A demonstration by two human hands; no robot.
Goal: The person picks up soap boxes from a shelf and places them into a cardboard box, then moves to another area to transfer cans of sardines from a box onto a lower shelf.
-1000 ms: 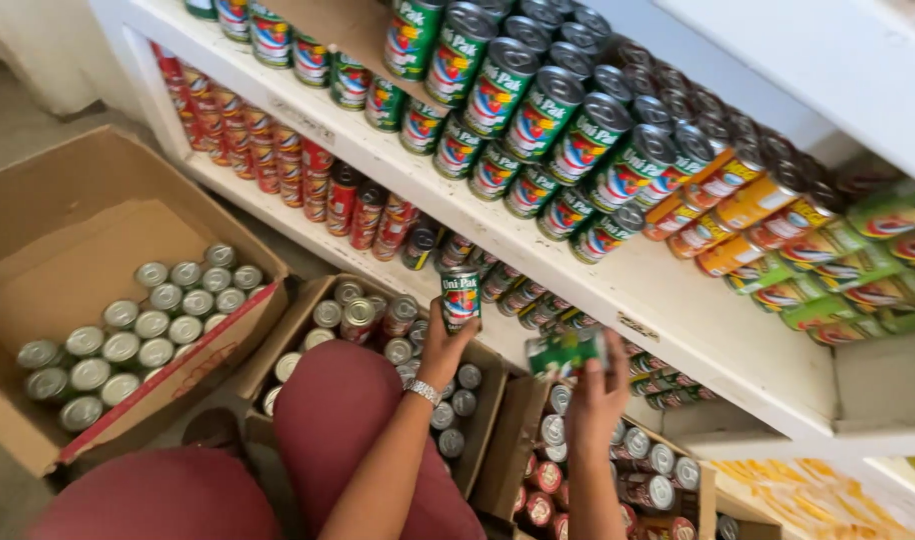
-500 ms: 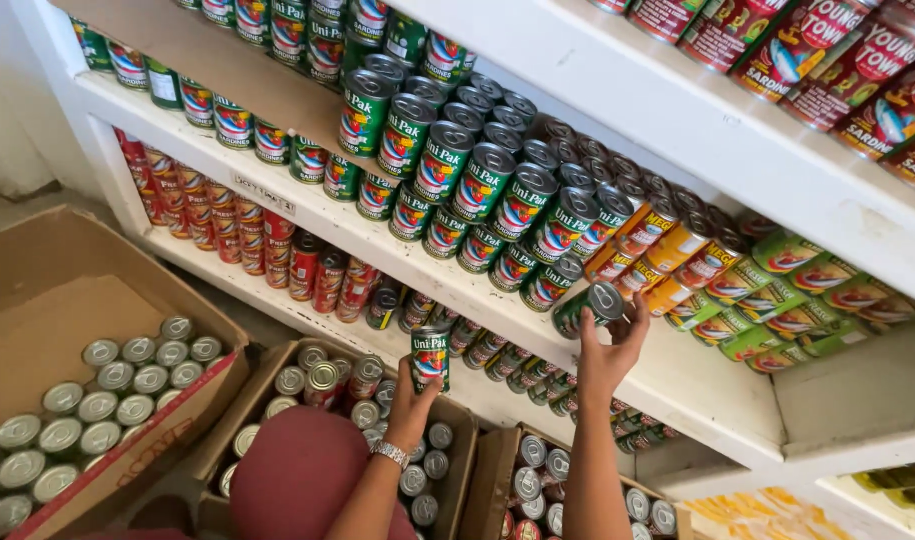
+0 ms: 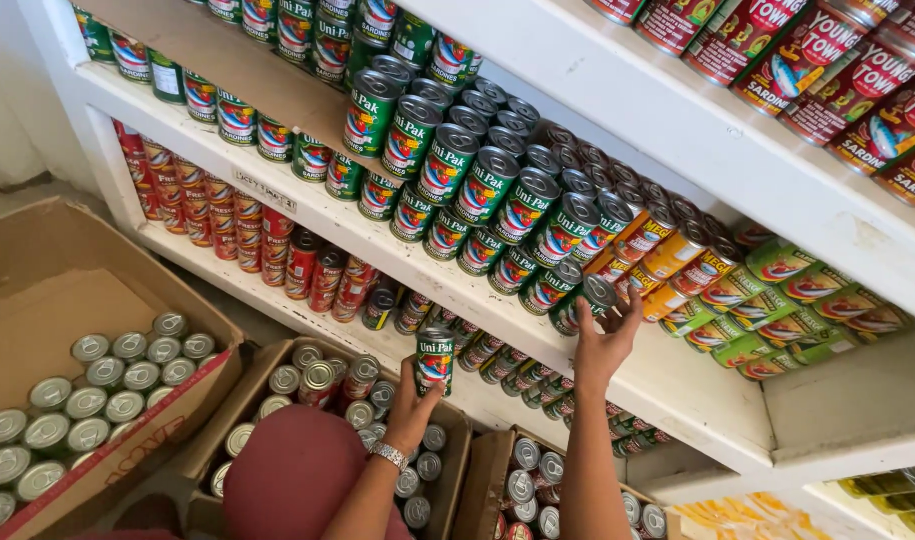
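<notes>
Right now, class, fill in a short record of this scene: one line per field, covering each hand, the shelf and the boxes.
Left hand: left hand holds a green can upright, above an open box of cans.
Right hand: right hand presses a second green can against the front row on the white shelf.
Shelf contents: stacked green cans, orange cans further right, red cans on the shelf below.
Boxes: large cardboard box at left, partly filled with silver-topped cans.
</notes>
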